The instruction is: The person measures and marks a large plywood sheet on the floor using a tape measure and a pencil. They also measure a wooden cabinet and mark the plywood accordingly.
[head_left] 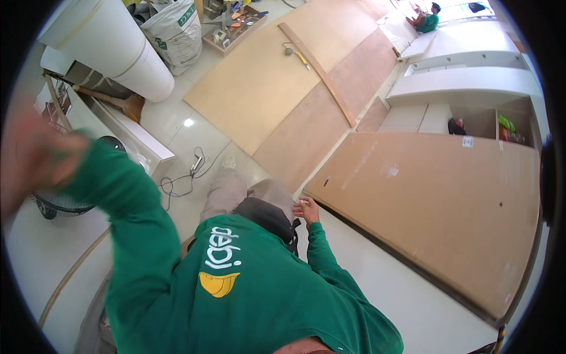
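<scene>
Brown cardboard sheet [424,206] lies broad and flat on the right, its near corner just beside the right hand [306,210]; from where I stand, I can't tell whether they touch. That hand's grip is slack, fingers parted, with nothing visible in it. The left hand [66,160] is up at the far left, too blurred for me to judge its grip.

A careless sweep of that left arm could clip the black wire guard [71,206] beneath it, perhaps a fan's. The grey cord [177,189], looped near one foot [229,161], could snag a step, and the sheet's edge might scrape the right knuckles if they brush it.

White lettering [223,248] sits above a yellow hard-hat emblem [218,284] on the green sweatshirt [265,301]. Print marks the white sack [177,44]; the sheet's white label [467,141] is too small to read.
</scene>
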Tool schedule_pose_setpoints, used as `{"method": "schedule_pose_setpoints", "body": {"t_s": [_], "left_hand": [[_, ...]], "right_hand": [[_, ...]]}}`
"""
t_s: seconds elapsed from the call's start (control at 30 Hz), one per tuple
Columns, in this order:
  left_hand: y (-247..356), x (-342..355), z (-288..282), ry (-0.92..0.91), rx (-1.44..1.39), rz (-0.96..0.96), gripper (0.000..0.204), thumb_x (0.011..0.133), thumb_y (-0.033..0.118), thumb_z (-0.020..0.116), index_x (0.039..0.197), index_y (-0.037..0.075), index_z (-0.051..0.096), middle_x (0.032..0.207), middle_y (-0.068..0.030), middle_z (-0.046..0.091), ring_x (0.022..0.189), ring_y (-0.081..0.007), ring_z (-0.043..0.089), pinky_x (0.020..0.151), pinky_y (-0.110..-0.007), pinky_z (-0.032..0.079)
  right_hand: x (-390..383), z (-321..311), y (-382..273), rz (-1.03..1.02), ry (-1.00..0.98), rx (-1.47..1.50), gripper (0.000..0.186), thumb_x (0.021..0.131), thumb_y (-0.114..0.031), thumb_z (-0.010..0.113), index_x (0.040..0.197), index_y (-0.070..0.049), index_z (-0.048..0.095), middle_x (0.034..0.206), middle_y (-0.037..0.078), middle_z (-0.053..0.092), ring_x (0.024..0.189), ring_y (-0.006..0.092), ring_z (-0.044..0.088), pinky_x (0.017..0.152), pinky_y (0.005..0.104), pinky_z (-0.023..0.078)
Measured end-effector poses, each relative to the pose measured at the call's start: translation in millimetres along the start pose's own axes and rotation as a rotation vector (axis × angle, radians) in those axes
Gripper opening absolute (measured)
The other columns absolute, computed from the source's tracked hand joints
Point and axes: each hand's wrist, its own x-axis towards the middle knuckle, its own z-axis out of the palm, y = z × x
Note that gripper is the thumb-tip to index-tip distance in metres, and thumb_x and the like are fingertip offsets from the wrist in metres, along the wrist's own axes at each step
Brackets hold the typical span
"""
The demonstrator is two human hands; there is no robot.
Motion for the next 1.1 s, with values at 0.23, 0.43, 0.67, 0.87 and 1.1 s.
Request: {"method": "schedule_pose_setpoints", "body": {"t_s": [0.23, 0.43, 0.67, 0.87, 1.1], "left_hand": [[-168.2, -446.2, 191.7, -0.302, -0.082, -1.377, 0.036, 0.099, 0.020, 0.074, 0.131, 0.004, 0.072, 0.123, -0.0106, 0.076, 0.109, -0.0212, 0.070, 0.096, -0.040, 0.056], [-182.4, -523.9, 417.0, -0.921, -0.279, -1.383, 0.036, 0.092, 0.018, 0.078, 0.126, 0.006, 0.073, 0.113, -0.0142, 0.075, 0.110, -0.0326, 0.070, 0.096, -0.048, 0.055], [-287.4, -553.9, 581.6, -0.562, 0.129, -1.498, 0.028, 0.092, 0.018, 0.076, 0.118, 0.009, 0.072, 0.114, -0.0138, 0.070, 0.115, -0.0350, 0.063, 0.100, -0.047, 0.050], [-358.6, -565.1, 654.7, -0.282, 0.266, -1.617, 0.021, 0.094, 0.016, 0.075, 0.114, 0.008, 0.073, 0.104, -0.0102, 0.071, 0.096, -0.0332, 0.067, 0.087, -0.046, 0.054], [-412.8, -585.2, 690.8, -0.091, 0.209, -1.534, 0.030, 0.093, 0.013, 0.075, 0.122, 0.006, 0.072, 0.109, -0.0059, 0.072, 0.096, -0.0256, 0.069, 0.084, -0.038, 0.057]], "right_hand": [[124.3, -84.5, -126.0, -0.114, 0.035, -0.079, 0.028, 0.111, -0.020, 0.062, 0.136, -0.007, 0.060, 0.104, 0.014, 0.078, 0.086, 0.0204, 0.077, 0.069, 0.0335, 0.059], [352.1, -149.9, -250.6, -0.210, -0.141, -0.422, 0.026, 0.110, -0.015, 0.061, 0.135, -0.009, 0.062, 0.099, 0.013, 0.078, 0.083, 0.0204, 0.077, 0.067, 0.0343, 0.060], [661.9, -110.3, -372.1, -0.591, -0.459, -1.172, 0.039, 0.096, -0.008, 0.069, 0.133, -0.017, 0.062, 0.093, 0.014, 0.077, 0.084, 0.0313, 0.077, 0.073, 0.0455, 0.061], [869.5, -36.1, -446.4, -0.718, -0.382, -1.491, 0.069, 0.093, -0.014, 0.078, 0.152, -0.032, 0.048, 0.143, 0.017, 0.062, 0.127, 0.0403, 0.065, 0.099, 0.0551, 0.057], [1037.0, 72.3, -485.4, -1.000, -0.167, -1.593, 0.103, 0.083, -0.009, 0.084, 0.168, -0.038, 0.031, 0.167, 0.016, 0.039, 0.148, 0.0440, 0.047, 0.116, 0.0553, 0.049]]}}
